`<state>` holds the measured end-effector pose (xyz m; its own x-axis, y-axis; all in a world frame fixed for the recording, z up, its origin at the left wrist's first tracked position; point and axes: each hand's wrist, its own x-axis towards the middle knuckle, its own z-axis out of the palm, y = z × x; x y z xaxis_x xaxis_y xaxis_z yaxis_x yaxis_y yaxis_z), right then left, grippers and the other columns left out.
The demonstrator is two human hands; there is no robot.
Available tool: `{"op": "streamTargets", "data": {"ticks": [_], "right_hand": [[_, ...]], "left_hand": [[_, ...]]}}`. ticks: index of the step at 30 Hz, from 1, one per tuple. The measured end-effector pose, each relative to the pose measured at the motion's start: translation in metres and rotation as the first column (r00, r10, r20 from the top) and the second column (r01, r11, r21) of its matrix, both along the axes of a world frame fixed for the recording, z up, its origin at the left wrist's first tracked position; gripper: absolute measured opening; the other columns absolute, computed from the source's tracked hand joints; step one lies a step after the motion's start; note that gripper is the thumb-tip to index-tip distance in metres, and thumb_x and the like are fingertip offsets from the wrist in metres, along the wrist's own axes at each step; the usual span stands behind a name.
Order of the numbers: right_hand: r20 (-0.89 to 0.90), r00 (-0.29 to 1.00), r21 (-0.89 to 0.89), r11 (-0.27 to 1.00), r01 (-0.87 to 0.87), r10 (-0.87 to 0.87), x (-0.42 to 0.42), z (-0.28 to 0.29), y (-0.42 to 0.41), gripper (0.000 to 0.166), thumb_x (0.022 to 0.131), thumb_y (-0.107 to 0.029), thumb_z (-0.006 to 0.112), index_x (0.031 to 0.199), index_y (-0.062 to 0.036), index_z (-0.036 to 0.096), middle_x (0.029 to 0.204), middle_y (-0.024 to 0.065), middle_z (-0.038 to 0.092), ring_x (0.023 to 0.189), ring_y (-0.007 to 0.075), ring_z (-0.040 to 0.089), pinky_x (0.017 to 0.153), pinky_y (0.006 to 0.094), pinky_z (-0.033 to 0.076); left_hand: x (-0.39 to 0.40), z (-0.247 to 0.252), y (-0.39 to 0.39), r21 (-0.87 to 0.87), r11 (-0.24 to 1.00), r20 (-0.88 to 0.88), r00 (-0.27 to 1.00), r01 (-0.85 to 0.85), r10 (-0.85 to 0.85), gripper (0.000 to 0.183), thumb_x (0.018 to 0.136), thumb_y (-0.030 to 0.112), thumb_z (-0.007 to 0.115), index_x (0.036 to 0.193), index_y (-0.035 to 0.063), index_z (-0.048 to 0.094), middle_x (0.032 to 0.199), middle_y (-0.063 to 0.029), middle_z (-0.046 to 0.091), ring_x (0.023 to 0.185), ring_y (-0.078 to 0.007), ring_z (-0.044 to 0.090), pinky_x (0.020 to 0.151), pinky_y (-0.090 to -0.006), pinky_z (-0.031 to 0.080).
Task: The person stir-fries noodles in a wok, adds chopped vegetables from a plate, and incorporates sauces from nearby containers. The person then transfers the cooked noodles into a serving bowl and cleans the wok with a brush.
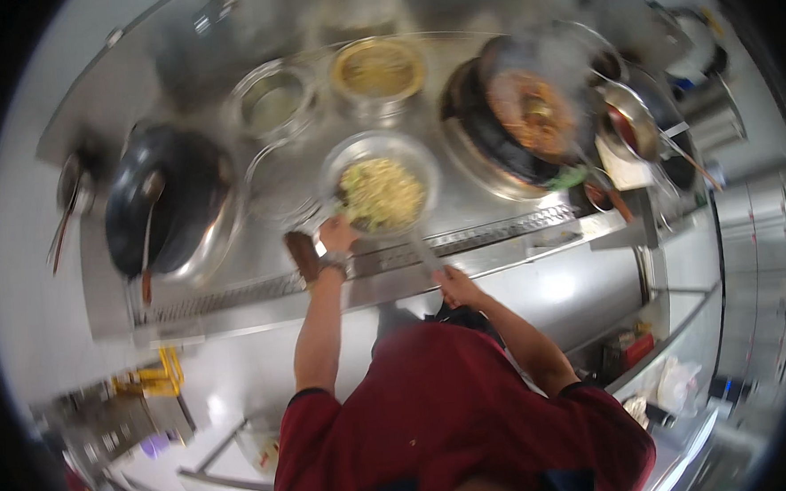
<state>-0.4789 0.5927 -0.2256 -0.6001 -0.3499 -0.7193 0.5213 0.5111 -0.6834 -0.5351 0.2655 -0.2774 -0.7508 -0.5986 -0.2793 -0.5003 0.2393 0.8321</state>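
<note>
My left hand [338, 235] is at the lower left rim of a round metal strainer or pan [383, 182] that holds pale, noodle-like food with green pieces. My right hand [458, 286] is closed around the long handle of that vessel. A dark brown cloth or block [302, 255] lies by my left wrist; blur hides exactly what the left fingers grip. To the right, a black wok [506, 119] on a burner holds reddish food and a ladle's bowl, with steam above it.
An empty-looking black wok [170, 197] with a ladle [148, 245] stands at left. Metal pots [272, 105] [377, 76] line the back. At right are a steel bowl of red sauce [626, 123] and a wooden-handled tool [620, 205]. A slotted drain channel [499, 232] runs along the front edge.
</note>
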Motion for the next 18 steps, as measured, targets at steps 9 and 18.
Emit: {"op": "streamTargets", "data": {"ticks": [9, 18], "right_hand": [[-0.927, 0.121, 0.372, 0.911, 0.176, 0.354, -0.09, 0.129, 0.175, 0.053, 0.076, -0.03, 0.073, 0.12, -0.004, 0.057, 0.115, 0.0173, 0.057, 0.101, 0.0356, 0.056, 0.082, 0.0437, 0.051], [-0.726, 0.553, 0.569, 0.809, 0.148, 0.409, -0.218, 0.073, 0.418, 0.044, 0.083, -0.018, 0.068, 0.119, -0.0039, 0.048, 0.083, 0.0195, 0.062, 0.074, 0.0406, 0.063, 0.065, 0.0468, 0.051]], "left_hand": [[0.041, -0.007, -0.003, 0.527, 0.816, -0.185, 0.905, -0.237, 0.383, 0.047, 0.089, 0.044, 0.064, 0.118, 0.009, 0.052, 0.098, -0.0114, 0.06, 0.075, -0.025, 0.062, 0.059, -0.0379, 0.056], [0.258, -0.052, 0.097, 0.912, 0.375, -0.079, 0.824, -0.168, 0.56, 0.027, 0.091, 0.039, 0.049, 0.076, 0.017, 0.051, 0.066, -0.0001, 0.05, 0.055, -0.0194, 0.052, 0.045, -0.0338, 0.043]]}}
